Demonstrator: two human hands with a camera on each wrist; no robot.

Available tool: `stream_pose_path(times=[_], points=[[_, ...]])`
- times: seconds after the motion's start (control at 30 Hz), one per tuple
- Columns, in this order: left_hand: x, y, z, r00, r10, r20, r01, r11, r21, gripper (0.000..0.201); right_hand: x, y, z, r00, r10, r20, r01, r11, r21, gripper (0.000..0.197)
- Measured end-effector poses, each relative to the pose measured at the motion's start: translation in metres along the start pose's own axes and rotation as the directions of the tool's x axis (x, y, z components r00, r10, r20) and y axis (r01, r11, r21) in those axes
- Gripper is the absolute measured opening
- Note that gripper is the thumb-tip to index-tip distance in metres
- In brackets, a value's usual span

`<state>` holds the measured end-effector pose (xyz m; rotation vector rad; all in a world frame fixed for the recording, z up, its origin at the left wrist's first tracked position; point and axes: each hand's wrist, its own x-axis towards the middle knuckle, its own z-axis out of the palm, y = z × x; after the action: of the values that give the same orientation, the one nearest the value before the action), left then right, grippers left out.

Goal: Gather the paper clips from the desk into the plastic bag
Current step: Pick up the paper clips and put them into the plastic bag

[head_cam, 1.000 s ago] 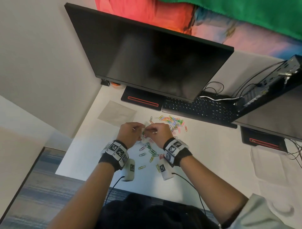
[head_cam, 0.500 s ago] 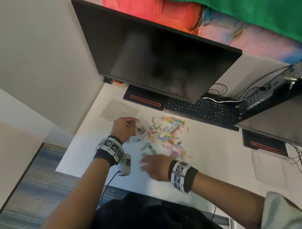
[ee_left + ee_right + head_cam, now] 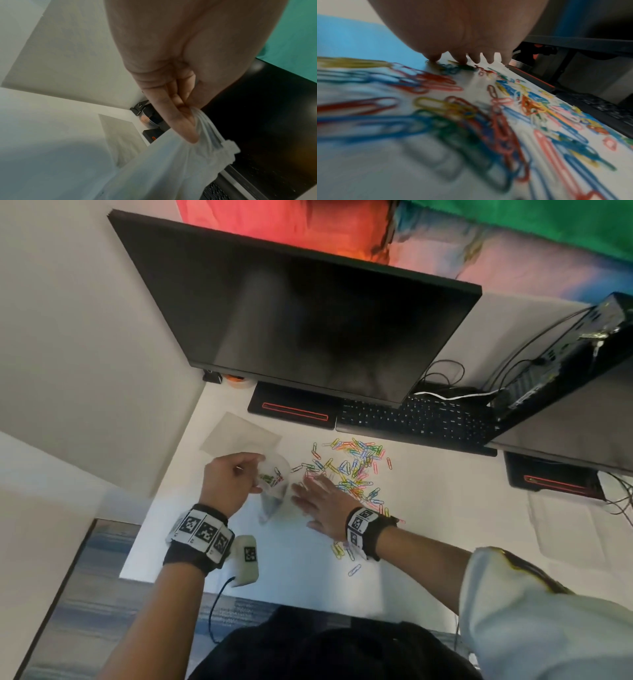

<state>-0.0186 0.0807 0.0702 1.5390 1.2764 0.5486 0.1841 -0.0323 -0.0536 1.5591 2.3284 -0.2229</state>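
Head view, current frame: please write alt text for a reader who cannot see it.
A person's left hand holds open a clear plastic bag with a few paper clips inside, while the right hand lies flat, fingers spread, on coloured paper clips scattered across a white desk. Behind them are a dark monitor and a black keyboard.

White desk [image 3: 428, 508]; dark monitor [image 3: 301, 330]; black keyboard [image 3: 421, 419]; pale wall [image 3: 68, 320]; blue-grey carpet [image 3: 78, 611]

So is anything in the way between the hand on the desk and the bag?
Nothing visible. The right hand lies flat on the paper clips, and the plastic bag, held by the left hand, sits right beside it.
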Motion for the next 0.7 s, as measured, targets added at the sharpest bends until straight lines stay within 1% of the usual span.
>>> stream_pose_path(times=[0.07, 0.13, 0.23, 0.27, 0.33, 0.43, 0.5, 0.57, 0.63, 0.67, 0.7], points=[[-0.001, -0.001, -0.004, 1.0, -0.002, -0.004, 0.002, 1.0, 0.01, 0.022, 0.01, 0.012, -0.006, 0.998, 0.058, 0.009, -0.058, 0.998, -0.012, 0.067], [-0.004, -0.001, -0.006, 1.0, -0.011, -0.004, 0.011, 1.0, 0.02, 0.022, 0.021, 0.02, -0.011, 0.993, 0.114, 0.011, -0.115, 0.993, 0.035, 0.067], [-0.005, -0.003, -0.006, 1.0, -0.029, 0.004, 0.029, 0.999, 0.027, 0.022, 0.034, 0.023, -0.012, 0.989, 0.132, 0.069, -0.139, 0.984, 0.107, 0.063], [-0.005, -0.004, -0.006, 0.999, -0.036, 0.005, 0.035, 0.999, 0.028, 0.022, 0.036, 0.022, -0.013, 0.988, 0.129, 0.083, -0.138, 0.983, 0.12, 0.061], [-0.004, -0.007, -0.005, 0.999, -0.05, 0.005, 0.05, 0.998, 0.03, 0.022, 0.035, 0.021, -0.015, 0.992, 0.107, 0.067, -0.113, 0.988, 0.108, 0.061], [-0.003, -0.011, -0.003, 0.998, -0.06, 0.007, 0.06, 0.998, 0.029, 0.022, 0.023, 0.023, -0.017, 1.0, -0.008, 0.027, 0.006, 0.998, 0.062, 0.066], [-0.004, -0.01, -0.001, 0.998, -0.057, 0.009, 0.057, 0.998, 0.018, 0.023, 0.014, 0.024, -0.016, 1.0, -0.02, 0.023, 0.019, 0.998, 0.062, 0.057], [-0.005, -0.008, 0.002, 0.999, -0.053, 0.012, 0.053, 0.998, 0.016, 0.022, 0.01, 0.029, -0.014, 0.999, 0.021, 0.043, -0.025, 0.995, 0.097, 0.044], [-0.005, -0.005, 0.006, 0.998, -0.055, 0.017, 0.054, 0.998, 0.024, 0.021, 0.012, 0.035, -0.014, 0.996, 0.069, 0.063, -0.078, 0.984, 0.157, 0.033], [-0.005, -0.005, 0.009, 0.998, -0.054, 0.024, 0.053, 0.998, 0.031, 0.021, 0.012, 0.038, -0.018, 0.991, 0.11, 0.079, -0.123, 0.972, 0.2, 0.029], [-0.004, -0.004, 0.011, 0.998, -0.052, 0.033, 0.05, 0.998, 0.04, 0.021, 0.013, 0.042, -0.02, 0.983, 0.17, 0.063, -0.181, 0.946, 0.269, 0.025]])
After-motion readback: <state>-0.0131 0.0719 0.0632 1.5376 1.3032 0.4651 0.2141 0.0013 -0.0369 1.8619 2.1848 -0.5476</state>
